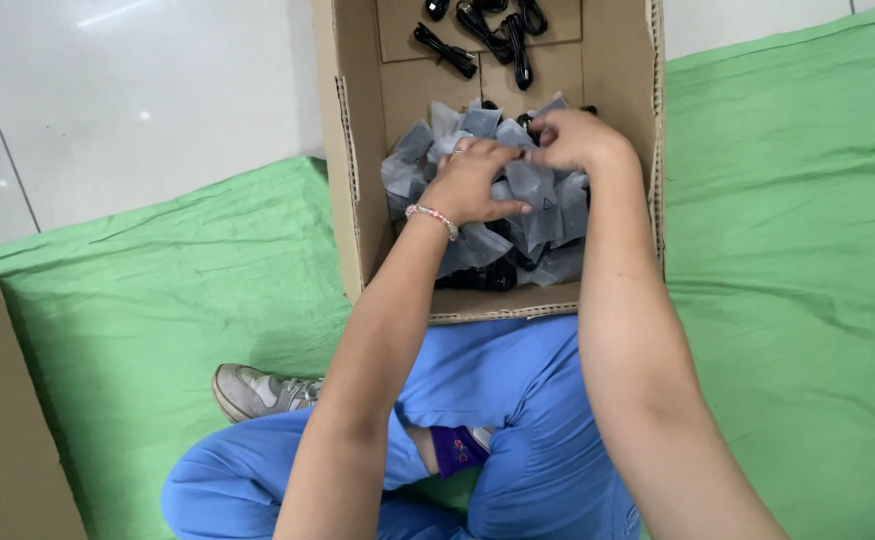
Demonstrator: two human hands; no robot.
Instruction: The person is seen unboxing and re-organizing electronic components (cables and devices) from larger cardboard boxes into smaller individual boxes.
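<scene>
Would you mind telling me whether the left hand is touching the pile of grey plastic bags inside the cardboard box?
Touching. The head view shows the left hand resting on the grey plastic bags, its fingers pressing into them.

Box: the cardboard box [358, 200] sits on the cloth [788, 250], right in front of the person's legs [518, 400].
In the box: a pile of small bags [548, 205] fills the near part — loose cables [478, 30] lie behind it, at the far end.
Hands: the left hand [468, 185] and the right hand [573, 138] both rest on the pile, side by side.
Shoe: the shoe [253, 392] lies left of the legs.
Board: a flat board [3, 420] lies at the far left — on the cloth's edge.
Floor: the floor [138, 100] is behind the cloth.
</scene>
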